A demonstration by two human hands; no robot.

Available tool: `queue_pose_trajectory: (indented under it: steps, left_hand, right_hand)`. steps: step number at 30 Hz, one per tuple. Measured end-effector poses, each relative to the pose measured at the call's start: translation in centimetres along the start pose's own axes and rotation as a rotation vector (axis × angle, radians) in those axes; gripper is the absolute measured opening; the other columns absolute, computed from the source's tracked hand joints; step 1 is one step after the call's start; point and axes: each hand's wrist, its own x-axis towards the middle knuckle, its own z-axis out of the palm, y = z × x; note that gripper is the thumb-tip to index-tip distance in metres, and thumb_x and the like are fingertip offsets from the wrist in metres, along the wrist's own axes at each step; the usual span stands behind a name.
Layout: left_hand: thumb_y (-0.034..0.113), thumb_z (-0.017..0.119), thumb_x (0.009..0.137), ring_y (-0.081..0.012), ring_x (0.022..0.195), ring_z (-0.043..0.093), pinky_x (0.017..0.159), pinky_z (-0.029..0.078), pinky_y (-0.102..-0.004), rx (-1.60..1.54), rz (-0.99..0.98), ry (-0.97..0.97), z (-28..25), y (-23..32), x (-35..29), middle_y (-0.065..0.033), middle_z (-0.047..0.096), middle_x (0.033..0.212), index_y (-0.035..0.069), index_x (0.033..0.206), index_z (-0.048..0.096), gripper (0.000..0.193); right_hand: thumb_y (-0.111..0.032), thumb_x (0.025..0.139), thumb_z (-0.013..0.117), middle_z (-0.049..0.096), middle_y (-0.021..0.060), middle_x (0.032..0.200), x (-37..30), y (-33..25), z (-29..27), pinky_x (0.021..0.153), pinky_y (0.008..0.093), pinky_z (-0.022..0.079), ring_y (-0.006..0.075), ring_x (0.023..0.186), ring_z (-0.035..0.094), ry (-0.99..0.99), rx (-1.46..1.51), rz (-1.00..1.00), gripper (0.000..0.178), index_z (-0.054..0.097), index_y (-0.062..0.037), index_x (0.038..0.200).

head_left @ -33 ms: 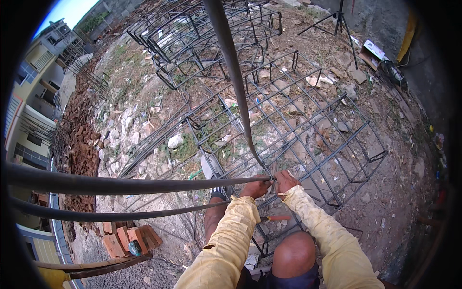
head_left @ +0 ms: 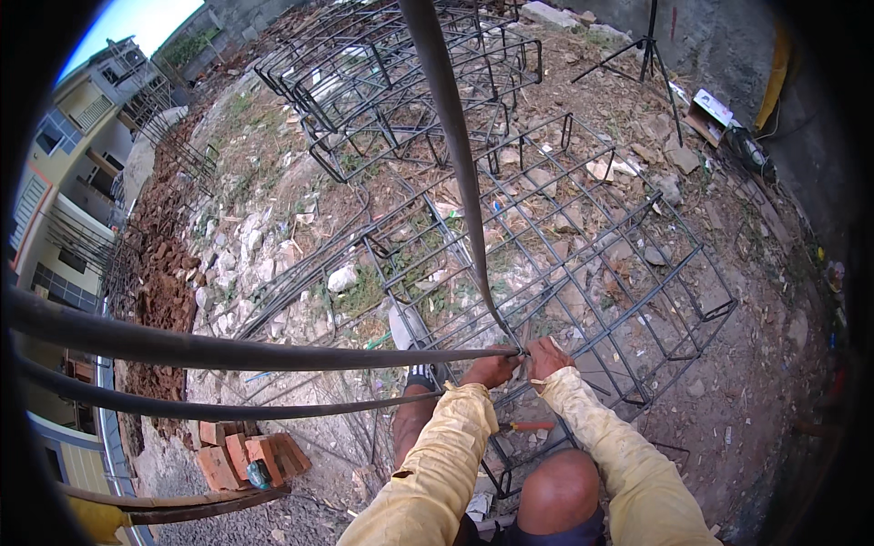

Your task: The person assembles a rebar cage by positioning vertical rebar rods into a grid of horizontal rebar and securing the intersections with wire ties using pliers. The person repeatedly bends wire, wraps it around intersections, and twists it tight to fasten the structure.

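Observation:
My left hand [head_left: 492, 368] and my right hand [head_left: 548, 358] meet at one crossing of a steel rebar cage [head_left: 601, 328] lying on the ground before me. Both hands are closed, fingers curled against the joint. What they pinch there is too small and covered to make out. Long dark bars [head_left: 273, 356] run in from the left toward my hands, and another bar [head_left: 455, 127] comes down from the top to the same spot. Just below my hands lies a tool with an orange handle [head_left: 532, 426]. My bent knee [head_left: 558, 491] is close beneath.
More rebar cages [head_left: 401, 77] are piled farther back. Red bricks [head_left: 246, 455] are stacked at the lower left. A black tripod [head_left: 647, 55] and a cardboard box [head_left: 707, 116] stand at the back right by a wall. Rubble and a white stone [head_left: 342, 278] cover the ground.
The whole view has shifted slightly, so the scene sits a little lower and to the right. My hands stay at the same joint, the right one turned slightly.

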Motion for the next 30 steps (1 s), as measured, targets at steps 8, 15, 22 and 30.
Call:
queue_pose_trajectory:
  steps: [8, 15, 22, 30]
  left_hand:
    - [0.016, 0.062, 0.076, -0.0328, 0.082, 0.061, 0.071, 0.05, -0.0425, 0.377, 0.189, -0.114, 1.3, -6.8, -0.1, -0.0133, 0.061, 0.084, 0.006, 0.083, 0.066, 0.013]
    - [0.015, 0.063, 0.077, -0.0343, 0.091, 0.06, 0.078, 0.049, -0.0422, 0.825, 0.348, -0.207, 0.9, -5.3, 0.2, -0.0163, 0.062, 0.094, 0.003, 0.09, 0.062, 0.018]
    - [0.014, 0.061, 0.079, -0.0368, 0.091, 0.06, 0.081, 0.048, -0.0455, 0.633, 0.3, -0.292, -1.5, -1.9, 0.3, -0.0176, 0.063, 0.091, 0.005, 0.099, 0.064, 0.023]
    - [0.048, 0.066, 0.084, -0.0232, 0.093, 0.062, 0.082, 0.049, -0.0369, 0.149, -0.101, 0.093, -7.8, 9.6, -3.1, -0.0142, 0.066, 0.106, 0.004, 0.118, 0.061, 0.056]
  right_hand:
    - [-0.02, 0.08, 0.064, 0.056, 0.0121, 0.091, -1.1, -0.9, 3.2, 0.075, 0.0457, 0.048, 0.0341, 0.087, 0.06, 0.227, 0.104, -0.153, 0.013, 0.064, -0.0108, 0.089]
    - [-0.023, 0.081, 0.061, 0.056, 0.0143, 0.095, -0.6, -0.7, 2.5, 0.075, 0.0497, 0.048, 0.0369, 0.088, 0.059, 0.174, 0.165, -0.095, 0.015, 0.061, -0.0126, 0.091]
    - [-0.022, 0.08, 0.058, 0.059, 0.0199, 0.087, 1.4, 0.4, 4.2, 0.076, 0.0517, 0.047, 0.0415, 0.087, 0.058, 0.08, 0.177, 0.041, 0.016, 0.06, -0.0099, 0.09]
    - [-0.026, 0.083, 0.055, 0.064, 0.0242, 0.089, 1.0, -1.1, 2.7, 0.077, 0.0513, 0.049, 0.0431, 0.088, 0.062, -0.021, 0.322, 0.169, 0.023, 0.064, -0.0059, 0.089]
